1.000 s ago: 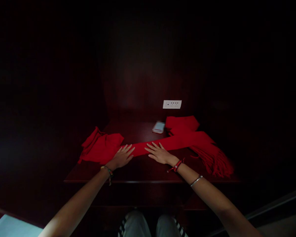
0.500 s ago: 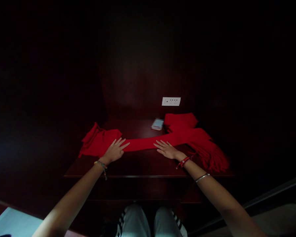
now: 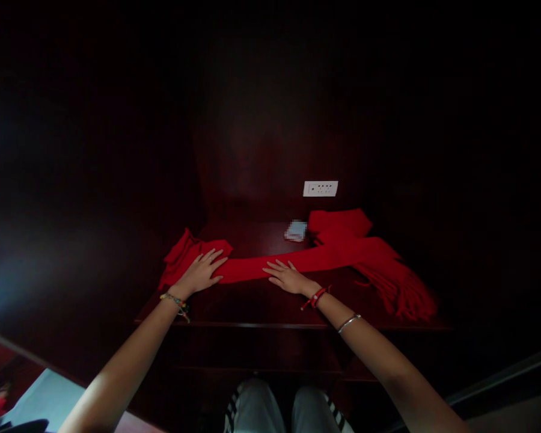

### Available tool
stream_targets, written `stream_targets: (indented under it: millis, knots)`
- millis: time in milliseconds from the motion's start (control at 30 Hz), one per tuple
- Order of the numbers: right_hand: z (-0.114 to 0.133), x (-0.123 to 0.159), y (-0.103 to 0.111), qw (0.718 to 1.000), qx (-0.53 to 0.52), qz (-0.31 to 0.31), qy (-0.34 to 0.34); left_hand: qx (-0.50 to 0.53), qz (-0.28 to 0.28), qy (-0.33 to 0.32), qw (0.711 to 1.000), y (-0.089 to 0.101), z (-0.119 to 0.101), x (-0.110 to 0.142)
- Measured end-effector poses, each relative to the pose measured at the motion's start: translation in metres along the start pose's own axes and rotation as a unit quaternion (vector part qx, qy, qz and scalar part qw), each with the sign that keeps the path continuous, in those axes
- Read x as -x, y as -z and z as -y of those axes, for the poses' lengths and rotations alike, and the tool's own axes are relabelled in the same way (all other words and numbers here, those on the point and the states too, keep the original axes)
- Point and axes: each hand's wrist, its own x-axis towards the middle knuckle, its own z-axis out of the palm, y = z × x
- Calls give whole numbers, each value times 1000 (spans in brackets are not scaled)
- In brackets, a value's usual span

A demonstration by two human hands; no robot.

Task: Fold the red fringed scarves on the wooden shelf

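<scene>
A long red scarf (image 3: 247, 269) lies across a dark wooden desktop (image 3: 252, 307), its middle stretch narrow and fairly flat. Bunched folds of it sit at the left, and a fringed end spreads at the right over the desk's front right corner. My left hand (image 3: 202, 273) rests on the scarf beside the left folds, fingers spread. Palm down, my right hand (image 3: 289, 278) lies on the lower edge of the middle stretch, its fingers also apart. Neither hand grips the cloth.
Behind the scarf lies a small pale blurred object (image 3: 296, 231). A white wall socket (image 3: 320, 189) is on the dark back panel. My knees (image 3: 259, 406) are below the desk edge. A pale blue surface (image 3: 45, 400) shows at lower left.
My right hand has slid left along the scarf, closer to my left hand. The left hand has shifted slightly left over the folds. The whole view has turned a little.
</scene>
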Motion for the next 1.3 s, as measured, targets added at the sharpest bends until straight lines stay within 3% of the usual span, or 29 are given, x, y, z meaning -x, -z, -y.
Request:
stream_targets:
  millis: [200,367,533,700,833,967,1100,1300]
  knots:
    - [-25,12,-7,1000,-12,-5,15,62,15,68,996,-9,50,17]
    - [-47,33,-6,1000,-10,-2,-2,26,23,45,998,-15,74,11]
    - [-55,40,-2,999,-3,-25,-30,-10,-45,9,999,-1,62,-7]
    - [-15,18,8,994,18,-103,10,46,-140,15,989,36,46,-17]
    - [11,-1,11,997,53,-54,17,-18,-86,-36,995,52,55,-6]
    - [6,-5,8,997,75,-26,-6,-81,-1,-84,993,46,64,16]
    - [-9,3,3,994,69,-79,38,-79,-11,-76,994,34,58,34]
    - [-16,14,2,993,50,-23,107,-49,18,-67,996,11,46,45]
